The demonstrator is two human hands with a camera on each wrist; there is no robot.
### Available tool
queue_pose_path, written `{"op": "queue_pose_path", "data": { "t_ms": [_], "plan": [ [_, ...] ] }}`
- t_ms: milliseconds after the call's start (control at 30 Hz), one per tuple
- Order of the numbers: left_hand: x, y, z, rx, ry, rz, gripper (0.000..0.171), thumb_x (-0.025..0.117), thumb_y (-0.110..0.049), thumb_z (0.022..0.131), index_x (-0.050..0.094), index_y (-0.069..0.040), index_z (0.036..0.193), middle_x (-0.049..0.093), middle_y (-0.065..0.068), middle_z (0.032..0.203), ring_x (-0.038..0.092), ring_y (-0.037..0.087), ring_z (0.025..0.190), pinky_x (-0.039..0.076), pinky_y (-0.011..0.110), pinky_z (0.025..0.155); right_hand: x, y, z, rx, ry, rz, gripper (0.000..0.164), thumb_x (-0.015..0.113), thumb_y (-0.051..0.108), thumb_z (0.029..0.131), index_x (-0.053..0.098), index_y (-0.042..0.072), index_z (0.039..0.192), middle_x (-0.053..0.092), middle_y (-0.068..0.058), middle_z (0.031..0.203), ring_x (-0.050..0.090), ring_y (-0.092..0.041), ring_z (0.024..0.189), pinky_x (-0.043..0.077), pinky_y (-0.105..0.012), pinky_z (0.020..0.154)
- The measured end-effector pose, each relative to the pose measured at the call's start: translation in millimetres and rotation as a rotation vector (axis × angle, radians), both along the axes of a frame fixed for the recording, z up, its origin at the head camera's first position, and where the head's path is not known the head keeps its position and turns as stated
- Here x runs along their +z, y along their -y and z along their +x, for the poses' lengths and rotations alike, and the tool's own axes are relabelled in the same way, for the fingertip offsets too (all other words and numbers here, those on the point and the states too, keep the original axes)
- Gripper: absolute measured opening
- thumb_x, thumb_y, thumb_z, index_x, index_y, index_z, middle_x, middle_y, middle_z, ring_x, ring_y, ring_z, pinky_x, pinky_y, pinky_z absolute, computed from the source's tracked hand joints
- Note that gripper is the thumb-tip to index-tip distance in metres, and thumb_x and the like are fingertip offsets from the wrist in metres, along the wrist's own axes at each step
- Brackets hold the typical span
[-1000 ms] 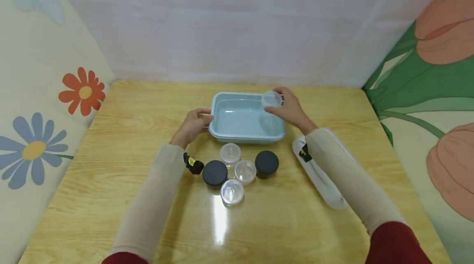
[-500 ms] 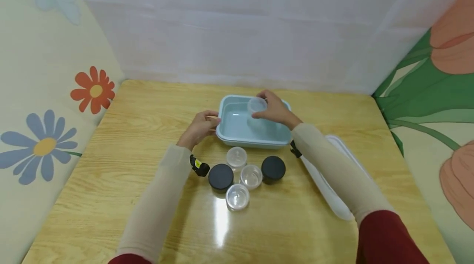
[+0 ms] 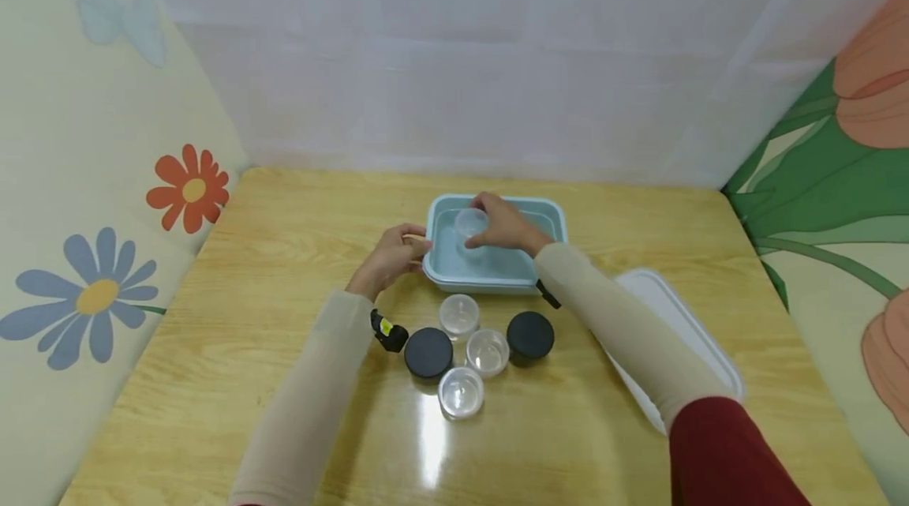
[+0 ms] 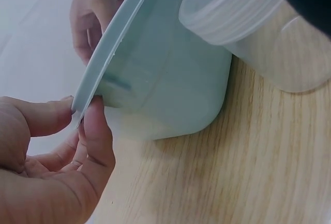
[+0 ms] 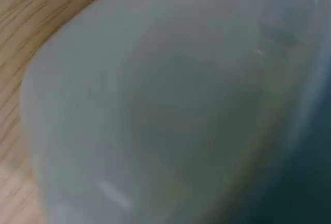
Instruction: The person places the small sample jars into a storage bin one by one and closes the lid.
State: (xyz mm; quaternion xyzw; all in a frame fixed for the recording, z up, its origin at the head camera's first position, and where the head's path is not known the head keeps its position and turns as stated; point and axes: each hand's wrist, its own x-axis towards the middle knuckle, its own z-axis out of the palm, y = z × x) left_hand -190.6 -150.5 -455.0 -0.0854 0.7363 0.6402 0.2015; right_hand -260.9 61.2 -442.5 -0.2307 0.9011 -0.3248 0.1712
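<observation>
A pale blue rectangular plastic tub stands on the wooden table. My left hand pinches its left rim; in the left wrist view the thumb is on one side of the rim and the fingers are on the other. With my right hand I hold a small clear round container by its side, inside the outline of the tub toward its left half. Part of the container is hidden behind the fingers. The right wrist view is blurred and mostly filled by a translucent pale wall.
In front of the tub stand several clear round containers, one of them nearest the tub, and two black-lidded jars, left and right. A white rounded tray-like lid lies at the right, partly under the right sleeve. A white cloth hangs behind.
My right hand has carried the clear container from the tub's right end leftward and lower over the tub. The left hand keeps its grip on the rim. More of the white lid shows.
</observation>
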Motion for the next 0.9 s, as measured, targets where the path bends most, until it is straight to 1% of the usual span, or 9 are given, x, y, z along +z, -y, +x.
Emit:
{"op": "queue_pose_path", "data": {
  "t_ms": [167,267,300,400,500,533,700,833,900],
  "plan": [
    [-2.0,1,-0.1,-0.011,0.004,-0.005,0.038,0.051,-0.008,0.097,0.041,0.002,0.133,0.057,0.022,0.112,0.062,0.019,0.087,0.053,0.023,0.068,-4.1,10,1.0,0.034,-0.047,0.03,0.069,0.083,0.022,0.074,0.048,0.001,0.129,0.053,-0.016,0.13,0.05,-0.03,0.122,0.04,-0.04,0.105],
    [-2.0,2,0.1,-0.027,-0.013,0.004,0.036,0.053,-0.009,0.096,0.042,0.002,0.129,0.059,0.017,0.103,0.063,0.018,0.084,0.053,0.024,0.069,-5.9,16,1.1,0.047,-0.077,0.035,0.071,0.083,0.022,0.072,0.048,-0.001,0.129,0.054,-0.018,0.13,0.05,-0.031,0.123,0.039,-0.04,0.106],
    [-1.2,3,0.9,-0.033,-0.026,0.024,0.035,0.054,-0.008,0.096,0.042,0.003,0.127,0.06,0.015,0.099,0.063,0.018,0.082,0.054,0.025,0.068,-6.8,17,1.1,0.048,-0.084,0.037,0.071,0.084,0.022,0.072,0.048,-0.002,0.129,0.054,-0.018,0.13,0.049,-0.031,0.123,0.039,-0.039,0.107],
    [-0.5,3,2.1,-0.04,-0.042,0.042,0.034,0.054,-0.008,0.095,0.043,0.003,0.125,0.061,0.012,0.093,0.064,0.017,0.079,0.053,0.024,0.066,-9.7,21,1.1,0.043,-0.108,0.045,0.073,0.084,0.022,0.072,0.048,-0.004,0.13,0.055,-0.019,0.129,0.05,-0.032,0.123,0.038,-0.039,0.107],
    [-0.7,-1,1.5,-0.037,-0.037,0.038,0.034,0.053,-0.007,0.095,0.043,0.003,0.126,0.061,0.013,0.094,0.064,0.017,0.08,0.053,0.023,0.064,-12.2,20,2.0,0.033,-0.121,0.052,0.074,0.084,0.022,0.072,0.048,-0.005,0.131,0.055,-0.02,0.13,0.049,-0.032,0.123,0.037,-0.039,0.108],
    [-1.7,-2,0.6,-0.034,-0.028,0.02,0.035,0.052,-0.007,0.096,0.042,0.002,0.128,0.061,0.013,0.096,0.063,0.017,0.081,0.052,0.022,0.065,-12.8,20,2.4,0.031,-0.124,0.054,0.074,0.084,0.022,0.072,0.048,-0.006,0.131,0.054,-0.021,0.13,0.049,-0.032,0.123,0.037,-0.039,0.108],
    [-2.9,-3,-1.7,-0.036,-0.009,-0.001,0.037,0.05,-0.007,0.098,0.04,0.002,0.132,0.059,0.02,0.107,0.063,0.018,0.084,0.052,0.023,0.067,-12.8,16,4.0,0.023,-0.114,0.067,0.076,0.083,0.021,0.073,0.045,-0.006,0.133,0.052,-0.021,0.132,0.048,-0.033,0.124,0.037,-0.04,0.108],
    [-1.7,-1,-1.3,-0.036,-0.014,-0.021,0.038,0.049,-0.008,0.098,0.04,0.002,0.134,0.059,0.019,0.109,0.062,0.014,0.083,0.053,0.023,0.068,-6.8,7,8.9,-0.024,-0.058,0.021,0.075,0.08,0.021,0.077,0.041,-0.003,0.137,0.047,-0.02,0.136,0.048,-0.033,0.123,0.041,-0.041,0.104],
    [-1.3,1,-1.0,-0.035,-0.012,-0.029,0.039,0.049,-0.009,0.099,0.039,0.002,0.134,0.059,0.018,0.11,0.062,0.014,0.084,0.053,0.023,0.069,-2.2,0,13.5,-0.058,-0.025,-0.026,0.073,0.078,0.021,0.079,0.039,-0.001,0.138,0.044,-0.019,0.137,0.048,-0.033,0.123,0.043,-0.042,0.102]
  ]
}}
